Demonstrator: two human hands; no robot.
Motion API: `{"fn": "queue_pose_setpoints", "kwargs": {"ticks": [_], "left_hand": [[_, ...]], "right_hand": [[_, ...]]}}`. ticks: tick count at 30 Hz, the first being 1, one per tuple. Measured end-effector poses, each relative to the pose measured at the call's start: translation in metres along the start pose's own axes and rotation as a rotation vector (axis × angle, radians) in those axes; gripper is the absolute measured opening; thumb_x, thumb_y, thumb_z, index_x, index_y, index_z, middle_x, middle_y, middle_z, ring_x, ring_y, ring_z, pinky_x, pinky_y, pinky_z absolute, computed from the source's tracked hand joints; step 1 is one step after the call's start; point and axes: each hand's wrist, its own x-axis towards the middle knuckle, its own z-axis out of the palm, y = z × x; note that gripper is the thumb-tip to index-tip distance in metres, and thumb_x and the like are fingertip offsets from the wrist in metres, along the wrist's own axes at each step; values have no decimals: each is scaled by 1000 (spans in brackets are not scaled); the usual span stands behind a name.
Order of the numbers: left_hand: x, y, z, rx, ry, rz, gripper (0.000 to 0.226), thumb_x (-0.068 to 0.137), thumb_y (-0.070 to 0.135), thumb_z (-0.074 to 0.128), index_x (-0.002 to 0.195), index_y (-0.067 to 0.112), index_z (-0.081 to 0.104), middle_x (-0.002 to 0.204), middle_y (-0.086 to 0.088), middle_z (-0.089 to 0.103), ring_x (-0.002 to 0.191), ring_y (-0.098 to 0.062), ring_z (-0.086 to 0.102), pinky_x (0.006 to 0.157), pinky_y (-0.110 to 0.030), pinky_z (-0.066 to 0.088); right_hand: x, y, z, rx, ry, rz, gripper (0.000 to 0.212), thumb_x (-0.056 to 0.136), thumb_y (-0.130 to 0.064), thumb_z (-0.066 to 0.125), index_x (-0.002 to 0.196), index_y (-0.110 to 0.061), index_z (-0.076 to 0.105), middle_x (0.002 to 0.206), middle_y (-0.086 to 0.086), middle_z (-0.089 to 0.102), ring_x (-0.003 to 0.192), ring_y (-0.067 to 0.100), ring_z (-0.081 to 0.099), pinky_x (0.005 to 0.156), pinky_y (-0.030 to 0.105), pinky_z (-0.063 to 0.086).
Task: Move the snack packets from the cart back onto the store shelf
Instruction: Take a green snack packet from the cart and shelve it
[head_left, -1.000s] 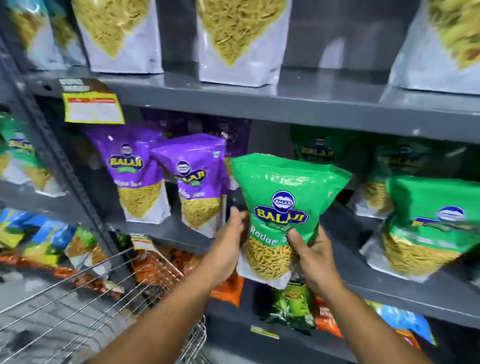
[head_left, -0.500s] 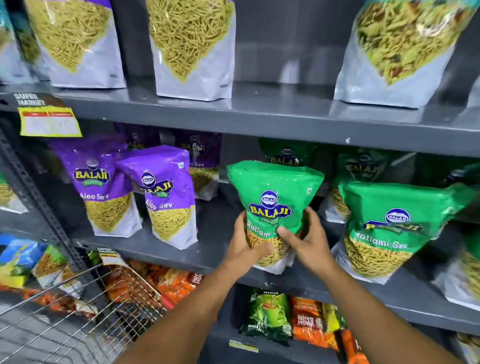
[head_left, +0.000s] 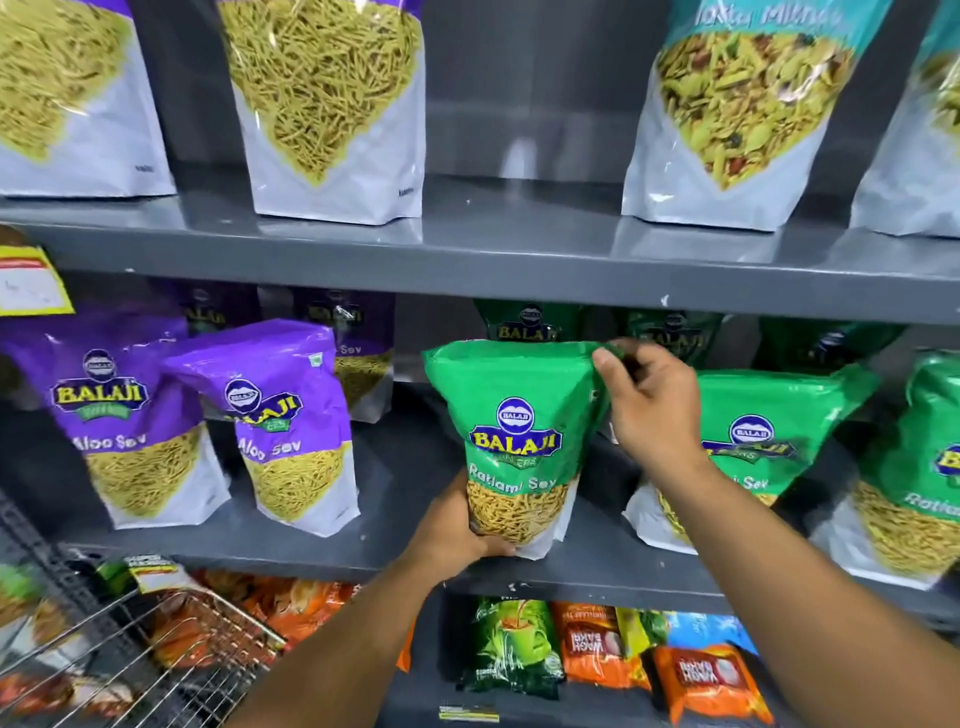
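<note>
A green Balaji Ratlami Sev packet (head_left: 514, 415) stands upright on the middle grey shelf (head_left: 395, 545), near its front edge. My left hand (head_left: 457, 525) grips the packet's lower left corner from below. My right hand (head_left: 649, 405) pinches the packet's top right corner. More green packets (head_left: 769, 441) stand to its right and behind it. The wire cart (head_left: 130, 660) is at the lower left, its contents blurred.
Two purple Aloo Sev packets (head_left: 291, 415) stand left of the green one, with a gap of bare shelf between. White-bottomed pouches (head_left: 332, 114) fill the upper shelf. Orange and green packets (head_left: 597, 649) lie on the lower shelf. A yellow price tag (head_left: 28, 280) hangs at the left.
The green packet has gone from held in the air to standing on the middle shelf. My right hand rose from its lower edge to its top right corner.
</note>
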Motion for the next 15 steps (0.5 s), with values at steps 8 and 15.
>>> {"fn": "queue_pose_setpoints", "kwargs": {"ticks": [8,15], "left_hand": [[9,-1,14,-53,23,29,102,41,29,94,128,31,41,116,15,60,113,-7,56,89,-21,45],[0,7,13,-52,34,-5,94,46,23,92,119,41,37,102,33,52,106,-5,54,73,0,37]], "right_hand": [[-5,-56,13,-820,-102,-512,32,87,-35,55,116,-23,59,103,14,69,97,32,61,84,41,48],[21,-72,43,-1041,-299,-500,21,90,-34,48,103,-26,62,109,9,68,99,34,61,72,33,44]]}}
